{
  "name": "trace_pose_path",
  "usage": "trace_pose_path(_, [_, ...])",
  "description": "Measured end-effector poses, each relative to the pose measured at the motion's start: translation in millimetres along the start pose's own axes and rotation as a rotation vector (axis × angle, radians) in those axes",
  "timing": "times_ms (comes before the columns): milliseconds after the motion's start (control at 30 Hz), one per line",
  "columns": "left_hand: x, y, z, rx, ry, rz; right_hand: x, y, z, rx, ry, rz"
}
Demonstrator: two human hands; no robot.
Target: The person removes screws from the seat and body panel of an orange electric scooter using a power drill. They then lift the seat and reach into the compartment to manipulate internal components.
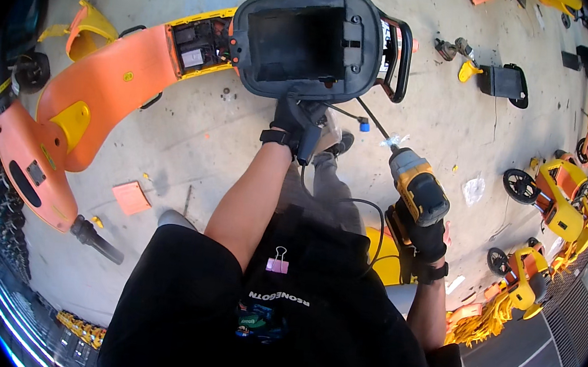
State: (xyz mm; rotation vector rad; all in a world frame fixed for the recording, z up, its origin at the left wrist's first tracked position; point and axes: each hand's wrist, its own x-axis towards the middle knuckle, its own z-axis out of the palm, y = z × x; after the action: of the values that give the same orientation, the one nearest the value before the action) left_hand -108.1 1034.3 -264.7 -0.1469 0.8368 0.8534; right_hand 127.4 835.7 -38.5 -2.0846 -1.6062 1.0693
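In the head view, gripping a yellow-and-grey cordless impact driver (420,187) in the gloved right hand (427,238), curling the fingers around its handle. Angling its long bit (376,122) toward the near rim of the black compartment tub (358,82) on the orange scooter (122,66), straight ahead. Reaching beneath that rim with the gloved left hand (290,114), beside a black handle-shaped part (309,142); not managing to tell whether pinching or spreading those fingers. Possibly risking a slip toward the left hand, given the bit's length, or a snag from the looping cable (363,201).
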Motion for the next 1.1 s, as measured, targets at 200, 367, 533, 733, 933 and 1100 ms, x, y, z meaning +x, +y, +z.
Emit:
trace_pose_path(200, [-12, 3, 10, -0.004, -0.023, -0.037, -3, -15, -1, 0.394, -0.009, 0.351])
trace_pose_path(367, [-1, -18, -30, 0.385, -0.065, 0.046, -8, -10, -5, 0.465, -0.046, 0.397])
trace_pose_path(533, [-18, -17, -37, 1.952, -0.017, 0.081, 0, -25, -13, 0.329, -0.059, 0.397])
trace_pose_path(733, [-51, -11, -5, 2.204, 0.28, 0.01, 7, -11, -13, 0.186, -0.018, 0.091])
trace_pose_path(933, [-44, -4, -17, 2.638, 0.013, 0.07, 17, -12, -13, 0.053, 0.057, -0.126])
trace_pose_path(1100, [-50, 0, -28, 3.186, -0.975, 1.074, 6, 4, -2, 0.137, 0.043, 0.053])
